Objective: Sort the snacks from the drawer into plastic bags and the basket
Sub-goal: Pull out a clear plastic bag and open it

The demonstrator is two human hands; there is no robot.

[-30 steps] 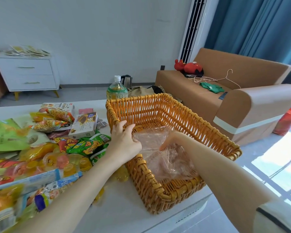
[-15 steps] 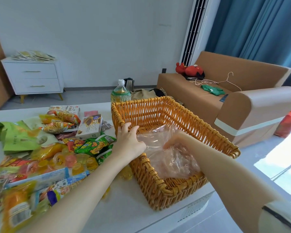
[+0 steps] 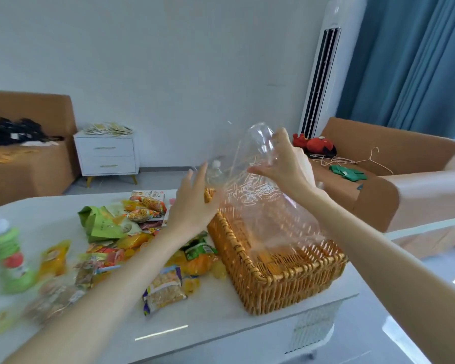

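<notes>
Nearest: white counter [image 3: 195, 324]. On its left part is a blurred green bottle [image 3: 8, 256], and beside it the loose pile of snacks [image 3: 132, 237], packets and jelly cups, spread up to the basket's left wall. None of the snacks are in the basket.

Wicker basket [image 3: 286, 279] sits on the counter's right part, near the front corner, same spot as half a second ago.

Main change: the clear plastic bag [image 3: 260, 200], which lay crumpled on the basket floor, is now lifted and ballooned out above the basket. Its lower end hangs inside the rim and its top is well above it. White print shows on its side.

Left hand [image 3: 195, 203] has left the basket rim. Its fingers are straight and slightly spread, palm turned to the bag's left side. Whether it touches the bag cannot be told through the blur.

Right hand [image 3: 281, 161] has come up out of the basket and pinches the bag's upper part between the raised thumb and the fingers.

The view has tilted up and shows more of the room.

Farther back:
- white two-drawer cabinet [image 3: 107, 156] with papers on top, against the wall
- brown sofa [image 3: 378, 195] at right, carrying a red plush toy [image 3: 315, 144], a hanger [image 3: 371, 158] and a green cloth [image 3: 348, 173]
- a standing air conditioner [image 3: 323, 74] behind the sofa
- blue curtain [image 3: 418, 61]
</notes>
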